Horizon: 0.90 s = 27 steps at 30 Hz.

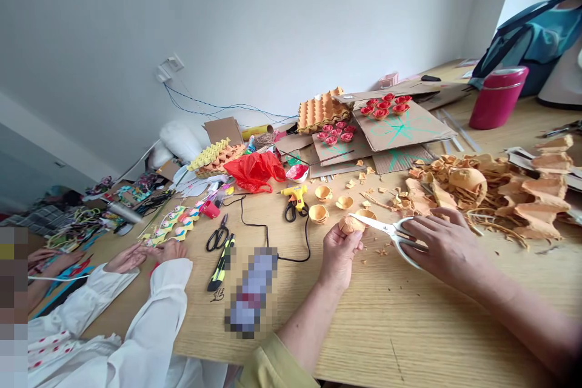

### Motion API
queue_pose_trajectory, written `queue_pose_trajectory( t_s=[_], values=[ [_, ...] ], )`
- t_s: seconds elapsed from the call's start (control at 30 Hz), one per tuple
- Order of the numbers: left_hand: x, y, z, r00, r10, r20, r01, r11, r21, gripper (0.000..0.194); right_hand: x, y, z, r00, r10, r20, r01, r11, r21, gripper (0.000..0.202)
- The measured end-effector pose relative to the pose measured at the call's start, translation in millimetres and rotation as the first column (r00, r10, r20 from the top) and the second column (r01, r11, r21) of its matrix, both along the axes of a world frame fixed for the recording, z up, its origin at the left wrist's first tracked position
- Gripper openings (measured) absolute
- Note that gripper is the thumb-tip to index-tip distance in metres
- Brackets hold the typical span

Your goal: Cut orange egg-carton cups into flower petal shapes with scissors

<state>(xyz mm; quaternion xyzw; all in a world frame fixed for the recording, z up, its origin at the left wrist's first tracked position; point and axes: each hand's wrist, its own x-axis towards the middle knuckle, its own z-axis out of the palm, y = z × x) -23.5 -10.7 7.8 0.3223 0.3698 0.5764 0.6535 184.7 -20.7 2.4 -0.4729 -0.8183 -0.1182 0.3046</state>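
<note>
Between the fingertips of my left hand (pixel 339 254) is a small orange egg-carton cup (pixel 351 224), held just above the wooden table. My right hand (pixel 439 245) has its fingers through the handles of white-handled scissors (pixel 409 241). The blades (pixel 370 222) reach left to the cup's edge; whether they are cutting into it I cannot tell. Close by on the table stand several cut cups (pixel 319 214), one of them partly hidden behind the blades. Small orange scraps (pixel 381 251) lie under the scissors.
A heap of torn carton pieces (pixel 468 185) lies to the right. Beyond the cups are a yellow glue gun (pixel 295 195), a red plastic bag (pixel 255 171) and cardboard with red paper flowers (pixel 404 124). Black scissors (pixel 217 236) and a cutter knife (pixel 221 264) lie left, beside a co-worker's hands (pixel 170 250).
</note>
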Motion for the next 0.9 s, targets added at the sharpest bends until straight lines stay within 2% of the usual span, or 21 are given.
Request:
queue_pose_trajectory(
  t_s=[0.13,0.3,0.53,0.77,0.9],
  values=[
    [-0.6,-1.0,3.8,0.998,-0.018,0.064,0.019,1.0,-0.016,0.033,-2.5,0.1,-0.3,0.999,0.021,-0.029,-0.021,1.0,-0.014,0.021],
    [-1.9,-3.2,7.9,0.986,-0.059,0.158,0.064,0.998,-0.027,0.033,-3.7,0.2,-2.7,0.996,0.052,-0.067,-0.056,0.996,-0.068,0.015],
    [-2.0,-4.0,4.8,0.952,-0.123,0.281,0.129,0.992,-0.003,0.027,-9.5,-2.9,-5.8,0.989,0.095,-0.114,-0.114,0.977,-0.18,0.012],
    [-0.3,-5.6,5.7,0.934,-0.152,0.322,0.16,0.987,0.002,0.027,-14.9,-4.0,-6.4,0.991,0.105,-0.084,-0.12,0.974,-0.191,0.018],
    [0.4,-4.8,2.2,0.947,-0.16,0.28,0.165,0.986,0.004,0.026,-16.5,-4.4,-5.5,0.99,0.121,-0.078,-0.134,0.971,-0.197,0.018]
  ],
)
